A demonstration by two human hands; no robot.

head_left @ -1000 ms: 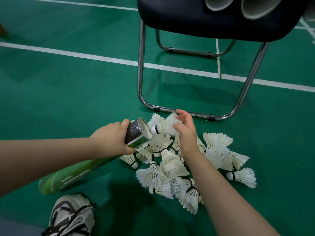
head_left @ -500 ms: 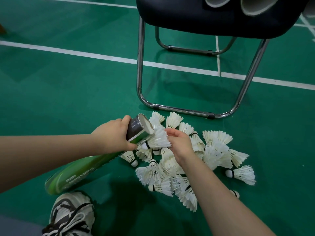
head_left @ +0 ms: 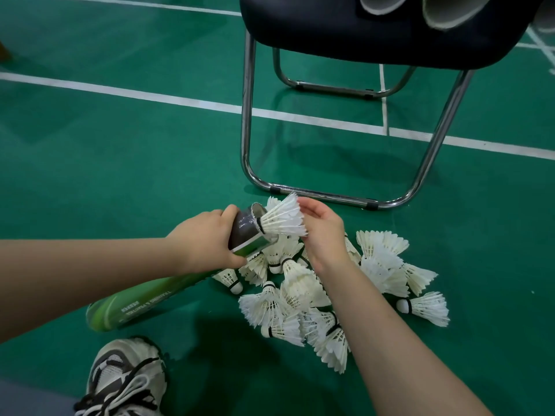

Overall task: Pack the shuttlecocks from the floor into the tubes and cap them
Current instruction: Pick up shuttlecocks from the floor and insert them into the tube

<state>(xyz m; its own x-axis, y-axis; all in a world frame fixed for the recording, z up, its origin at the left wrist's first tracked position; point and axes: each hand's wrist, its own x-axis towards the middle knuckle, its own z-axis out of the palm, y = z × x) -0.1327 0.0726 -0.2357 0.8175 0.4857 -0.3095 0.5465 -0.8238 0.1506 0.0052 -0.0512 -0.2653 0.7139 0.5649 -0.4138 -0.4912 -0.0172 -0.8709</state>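
My left hand (head_left: pixel 207 240) grips a long green tube (head_left: pixel 156 298) near its dark open end (head_left: pixel 250 229), which points right and slightly up. A white feather shuttlecock (head_left: pixel 283 217) sits with its cork inside that mouth and its feathers sticking out. My right hand (head_left: pixel 322 232) holds the shuttlecock by the feather skirt. Under both hands a pile of several white shuttlecocks (head_left: pixel 303 289) lies on the green floor, spreading right to a lone shuttlecock (head_left: pixel 426 307).
A black chair (head_left: pixel 375 28) on chrome legs (head_left: pixel 247 121) stands just behind the pile, its floor bar (head_left: pixel 324 195) close to my right hand. Two open tubes (head_left: pixel 444 10) lie on its seat. My shoe (head_left: pixel 126 379) is at the bottom left. White court lines cross the floor.
My right hand picked a shuttlecock from the pile and brought it cork-first into the tube's mouth. The tube's open end tilted slightly upward.
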